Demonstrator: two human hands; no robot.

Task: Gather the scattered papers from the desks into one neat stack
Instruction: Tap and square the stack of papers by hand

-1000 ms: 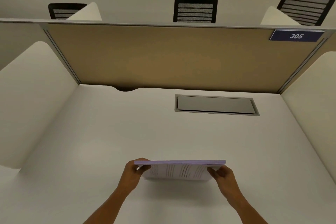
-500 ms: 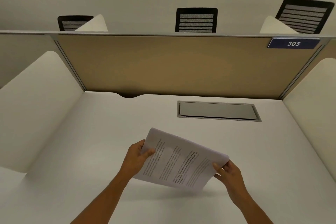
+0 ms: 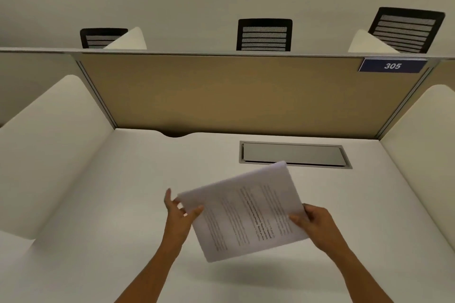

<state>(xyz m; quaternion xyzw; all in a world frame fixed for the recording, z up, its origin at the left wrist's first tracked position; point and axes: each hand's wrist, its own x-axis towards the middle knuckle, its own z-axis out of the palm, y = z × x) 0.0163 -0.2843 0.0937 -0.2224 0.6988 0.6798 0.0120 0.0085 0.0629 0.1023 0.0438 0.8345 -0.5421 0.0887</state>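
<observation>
A stack of white printed papers point(image 3: 246, 211) hangs in the air above the white desk point(image 3: 123, 192), turned at an angle with its printed face up. My left hand point(image 3: 178, 214) pinches its left edge, thumb on top of the sheets. My right hand point(image 3: 315, 222) grips the right edge, thumb lying across the text. The stack casts a shadow on the desk below it. No other loose papers show on this desk.
The desk sits in a carrel with white side walls point(image 3: 49, 142) and a tan back panel point(image 3: 234, 96) bearing a blue sign 305 point(image 3: 392, 65). A grey cable hatch point(image 3: 294, 154) lies in the desk just beyond the papers. Three black chairs point(image 3: 264, 35) stand behind the panel.
The stack went from edge-on and level to tilted, then swung round so its far corner points toward the hatch. Both hands kept hold and rose slightly.
</observation>
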